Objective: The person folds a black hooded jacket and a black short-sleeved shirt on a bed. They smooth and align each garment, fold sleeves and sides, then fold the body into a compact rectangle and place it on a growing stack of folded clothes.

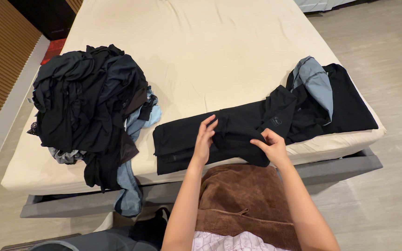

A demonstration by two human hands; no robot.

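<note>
Both hands work a black garment point(219, 137) spread along the near edge of the bed point(210, 51). The left hand point(204, 139) lies on the cloth with fingers extended, pinching a fold near its middle; the right hand point(271, 146) is clamped on a fold just to the right. A pile of dark clothes point(89, 102) sits at the left, and a black and grey-blue garment point(322, 97) lies at the right.
</note>
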